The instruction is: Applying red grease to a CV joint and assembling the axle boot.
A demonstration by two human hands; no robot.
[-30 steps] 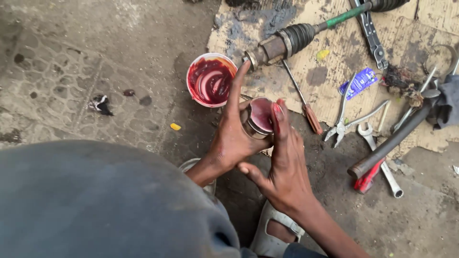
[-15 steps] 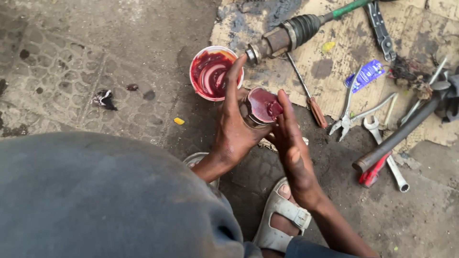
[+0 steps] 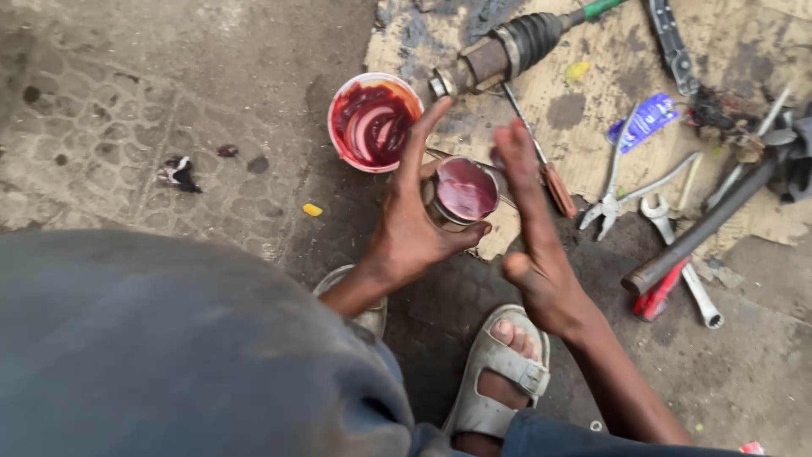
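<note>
**A:** Start with the metal cup (image 3: pixel 461 196). Where do you have it?

**B:** You've got it in your left hand (image 3: pixel 414 227), raised off the ground just above your sandalled foot (image 3: pixel 499 372). The fingers wrap round its side from behind, the thumb hooks under the front, and the index finger stands straight up along the far wall. That seems to steady it with the mouth tipped toward you, so the open face stays reachable.

**A:** And how does it look?

**B:** Short, round, steel-coloured, the rim bright. The inside is filled nearly level with dark red grease, smooth and glossy across the top.

**A:** My right hand?

**B:** Your right hand (image 3: pixel 537 245) is open and holds nothing. It stands edge-on just beside the cup's right side, fingers straight, fingertips smeared red; whether it touches the rim I can't tell, since the fingers are blurred.

**A:** What's around it?

**B:** Just beyond the cup, on the concrete floor (image 3: pixel 169 101), sits the white tub (image 3: pixel 372 123) of the same red grease, swirled and partly scooped, probably kept close so you needn't stretch. Beside it lies the axle shaft (image 3: pixel 507 51) on stained cardboard (image 3: pixel 761 51), with a screwdriver (image 3: pixel 541 161), pliers (image 3: pixel 617 182), a spanner (image 3: pixel 681 254) and a dark pipe (image 3: pixel 702 228) spread out to your right.
</note>
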